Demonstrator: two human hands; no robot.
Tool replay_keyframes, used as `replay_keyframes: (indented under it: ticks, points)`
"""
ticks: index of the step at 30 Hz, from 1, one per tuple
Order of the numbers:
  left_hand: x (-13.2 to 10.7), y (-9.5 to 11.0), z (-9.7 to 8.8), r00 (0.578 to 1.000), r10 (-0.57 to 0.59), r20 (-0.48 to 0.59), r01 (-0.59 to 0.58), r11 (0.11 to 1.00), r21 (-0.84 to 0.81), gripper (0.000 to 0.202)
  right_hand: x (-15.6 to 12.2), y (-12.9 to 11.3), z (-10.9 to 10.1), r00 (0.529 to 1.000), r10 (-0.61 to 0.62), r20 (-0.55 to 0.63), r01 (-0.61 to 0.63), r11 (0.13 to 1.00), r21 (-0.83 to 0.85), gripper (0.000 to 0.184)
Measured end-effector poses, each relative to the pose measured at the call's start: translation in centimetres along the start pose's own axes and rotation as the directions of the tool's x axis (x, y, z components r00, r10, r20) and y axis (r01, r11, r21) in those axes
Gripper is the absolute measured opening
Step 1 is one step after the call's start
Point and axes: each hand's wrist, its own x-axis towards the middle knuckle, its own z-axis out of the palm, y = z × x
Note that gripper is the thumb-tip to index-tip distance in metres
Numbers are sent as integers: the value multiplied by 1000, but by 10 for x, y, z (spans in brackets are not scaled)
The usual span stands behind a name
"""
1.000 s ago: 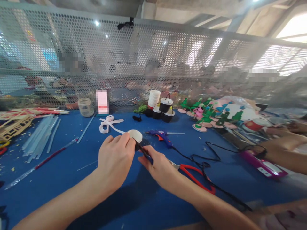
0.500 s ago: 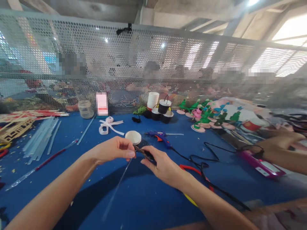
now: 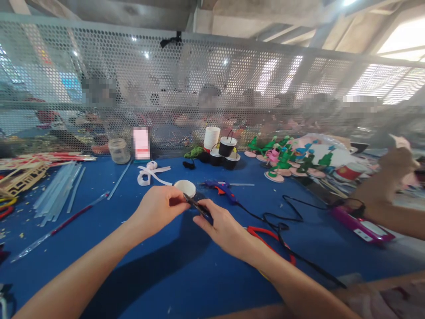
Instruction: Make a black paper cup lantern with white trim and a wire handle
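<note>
My right hand (image 3: 224,223) is closed round a dark, slender object (image 3: 198,207) whose kind I cannot make out. Its tip points up and left, to the fingertips of my left hand (image 3: 162,203). Thumb and fingers of the left hand are pinched together at that tip; what lies between them is hidden. Just behind my fingers stands a white paper cup (image 3: 185,188), its lower part covered by the left hand. A blue glue gun (image 3: 221,188) with an orange trigger lies to the right of the cup.
White ribbon (image 3: 151,173) and clear glue sticks (image 3: 59,190) lie to the left. Small black buckets (image 3: 228,146) and green figures (image 3: 282,159) stand farther back. Red-handled scissors (image 3: 265,235) lie partly under my right forearm, near a black cord. Another person's arm (image 3: 378,199) reaches in beside a purple power strip (image 3: 360,226).
My left hand has turned over slightly, its back now more toward me. The thin clear strand that hung below it no longer shows. The other person's hand has risen.
</note>
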Motion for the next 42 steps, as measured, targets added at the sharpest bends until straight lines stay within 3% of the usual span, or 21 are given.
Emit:
replay_keyframes:
  ticks: [5,15,18,21,24,26,28,30,33,36,38,40,42]
  points:
    - [5,-9,-2,992,-23,121,58,956,-289,17,-3,2,-2,997,-69,17,69,997,31,23]
    - [6,-12,-6,970,-32,239,104,949,-297,19,-2,5,-4,998,-57,37,58,998,-27,22]
    - [5,-9,-7,979,-18,205,79,953,-292,18,-2,5,-4,999,-38,23,39,999,-31,21]
    - [4,-4,0,999,-5,50,10,995,-101,18,-1,4,0,1000,-9,-6,8,999,-39,18]
    - [0,5,14,982,126,-143,-71,937,342,21,1,4,7,997,51,-54,-53,998,-34,17]
    - [-4,11,20,963,191,-191,-62,845,531,26,2,3,11,994,79,-70,-79,997,-8,17]
    - [-10,16,19,971,163,-173,-38,823,567,26,2,3,11,994,85,-67,-84,996,11,16]
    - [-16,19,8,989,113,-94,-56,880,472,20,3,2,7,995,73,-70,-73,997,15,16]
    - [-19,13,-19,989,128,76,-137,983,124,28,3,2,-1,996,18,-91,-18,1000,-4,19]
    - [-11,-3,-34,983,61,173,-40,992,-120,28,2,3,-5,996,-63,-68,62,998,-20,20]
    - [-1,-15,-32,960,111,257,-48,970,-239,26,2,4,-4,993,-112,-48,111,994,-14,20]
    - [9,-24,-23,908,170,382,-11,922,-386,23,1,5,-1,989,-144,-45,143,990,-14,21]
    - [14,-30,-14,890,185,417,44,875,-481,22,1,7,0,987,-152,-56,151,988,-20,22]
